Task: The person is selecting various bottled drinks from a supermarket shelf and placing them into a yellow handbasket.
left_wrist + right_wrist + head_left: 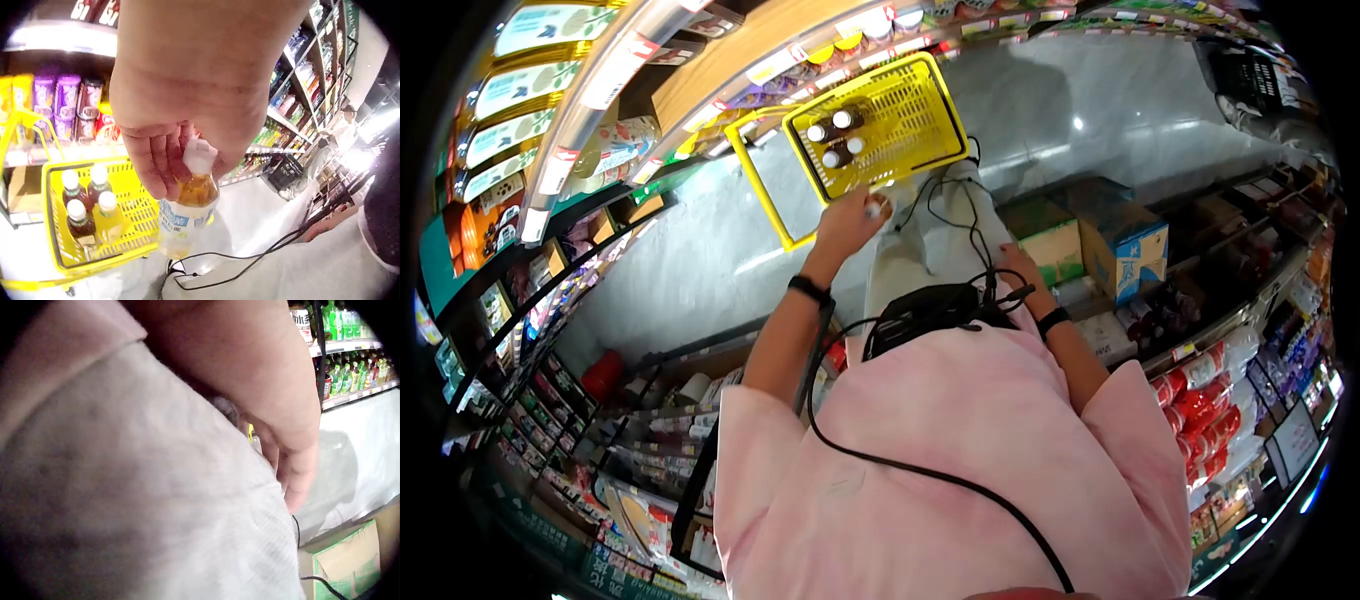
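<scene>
In the left wrist view my left hand [187, 106] holds a white-capped bottle [190, 203] of amber drink, fingers curled round its upper part. The head view has this left hand [849, 222] just beside the near edge of a yellow basket [910, 110]. Several bottles with white caps stand inside the basket [150, 250]; three are dark [80, 226] and one is yellow [110, 219]. My right hand [1022, 264] rests by the thigh. Its fingers [297, 475] hang loosely bent against the light trousers [156, 475], with nothing seen in them.
Stocked shelves [615, 75] run along the left and top. Cardboard boxes [1115, 240] stand on the right, near the legs. Black cables [975, 225] hang in front of the trousers. The basket's yellow handle [762, 190] lies folded outward over the grey floor [1040, 90].
</scene>
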The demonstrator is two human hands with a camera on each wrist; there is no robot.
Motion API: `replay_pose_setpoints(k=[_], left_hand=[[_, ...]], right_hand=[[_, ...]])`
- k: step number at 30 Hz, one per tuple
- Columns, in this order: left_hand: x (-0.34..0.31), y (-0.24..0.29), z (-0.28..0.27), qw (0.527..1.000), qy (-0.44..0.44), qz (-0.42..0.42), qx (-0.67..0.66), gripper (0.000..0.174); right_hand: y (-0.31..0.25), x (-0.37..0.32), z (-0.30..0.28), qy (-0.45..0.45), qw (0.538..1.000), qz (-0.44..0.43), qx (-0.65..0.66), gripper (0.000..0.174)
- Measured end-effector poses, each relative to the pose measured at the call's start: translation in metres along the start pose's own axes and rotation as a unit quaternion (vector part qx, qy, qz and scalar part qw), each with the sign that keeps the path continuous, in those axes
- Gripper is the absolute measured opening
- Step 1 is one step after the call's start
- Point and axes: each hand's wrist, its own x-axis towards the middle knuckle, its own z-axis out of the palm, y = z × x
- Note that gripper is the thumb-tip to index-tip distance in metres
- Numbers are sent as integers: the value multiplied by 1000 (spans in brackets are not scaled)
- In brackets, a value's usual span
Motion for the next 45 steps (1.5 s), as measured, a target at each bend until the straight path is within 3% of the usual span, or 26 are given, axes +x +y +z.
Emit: replay_pose_setpoints(k=[3,5,6,7,9,10,11,13,17,19,21,23,26,29,33,35,36,37,38,39,40,41,42,43,44,45], left_hand=[[46,18,23,996,-2,-50,-73,29],[73,18,42,993,1,-52,-109,28],[87,16,56,988,6,-53,-143,27],[106,2,75,988,4,-52,-144,27],[144,-35,110,978,142,2,-151,29],[163,-28,98,945,93,-132,-284,27],[177,-18,81,875,38,-269,-402,25],[206,-27,79,826,12,-312,-470,26],[232,-42,93,800,-17,-332,-500,27],[269,-98,129,783,18,-303,-543,28],[283,-102,128,757,61,-297,-579,19],[295,-116,137,772,39,-312,-553,23],[323,-128,146,742,50,-303,-597,27],[329,-127,154,731,51,-343,-588,23],[314,-138,152,712,146,-347,-592,25],[309,-152,167,681,146,-272,-664,33],[298,-165,175,852,83,-242,-457,34],[288,-166,195,955,16,-204,-214,36],[240,-133,186,973,210,13,98,43],[227,-100,132,997,-7,-79,-20,53],[212,-130,172,994,6,-112,2,57],[156,-82,132,992,111,-18,-61,55],[149,-65,103,988,58,-62,-132,54],[124,-63,98,991,63,-52,-110,48],[88,-79,100,989,59,-104,-86,40],[69,-62,74,984,121,-78,-102,32]], right_hand=[[16,-3,-2,42,999,-16,-14,44],[25,-11,-15,28,993,-98,-64,45],[29,-4,-10,-11,995,93,36,46],[27,-1,-14,-11,995,96,35,46],[23,-3,-27,-42,988,146,8,48],[24,-4,-28,-29,990,141,8,46],[25,-3,-32,-36,987,154,15,46],[29,-5,-38,-9,988,154,29,45],[31,-12,-38,4,986,163,43,44],[42,-19,-29,10,984,169,47,44],[49,-21,-25,7,987,152,42,45],[48,-27,-27,10,988,142,62,46],[40,-25,-40,-13,982,167,85,45],[40,-31,-31,-31,978,188,84,45],[49,-29,-33,-39,982,169,79,45],[46,-30,-36,-27,981,168,90,41],[48,-23,-31,-11,985,155,80,41],[45,-22,-28,9,987,147,68,41],[47,-11,-27,9,987,147,61,43],[49,-29,-21,17,988,139,60,43],[50,-25,-15,10,989,140,51,43],[42,2,-20,19,992,117,35,44],[32,-6,-21,15,993,116,33,45],[24,2,-28,23,995,96,26,45],[25,22,-19,6,999,53,3,47],[-5,10,-31,16,997,72,16,48]])
